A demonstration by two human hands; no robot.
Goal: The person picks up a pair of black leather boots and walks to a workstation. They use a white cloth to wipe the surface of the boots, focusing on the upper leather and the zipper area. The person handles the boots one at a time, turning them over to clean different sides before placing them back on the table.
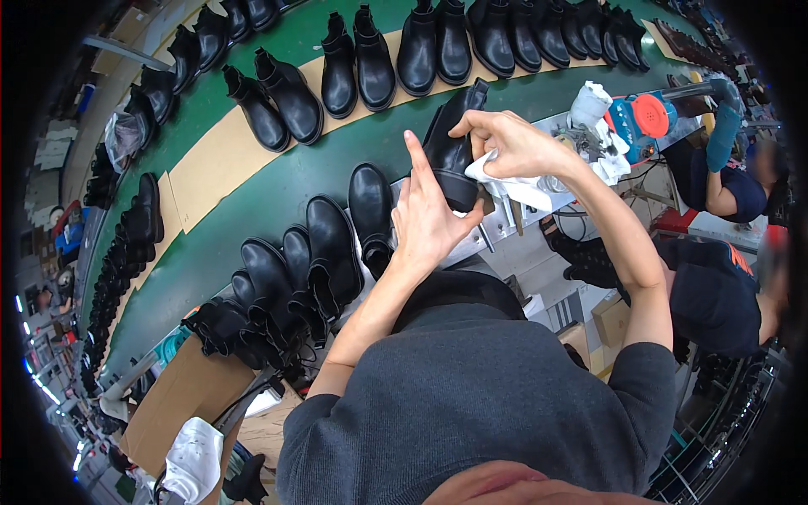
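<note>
A black ankle boot (452, 150) is held up over the near edge of the bench, tilted, with its shaft pointing away from me. My left hand (423, 215) grips it low down, thumb by the sole and index finger stretched along its left side. In my right hand (523, 150) a white cloth (523, 192) is pinched between thumb and fingers and lies against the boot's right side. Part of the boot is hidden behind my right fingers. Just left of my left hand another black boot (370, 199) rests on the bench.
Pairs of black boots (421, 49) stand along a cardboard strip (220, 168) on the green bench (252, 202). More boots (331, 242) crowd the near left edge. To the right are a teal device with a red disc (650, 115) and white rags (592, 103). Other people (715, 290) are at the right.
</note>
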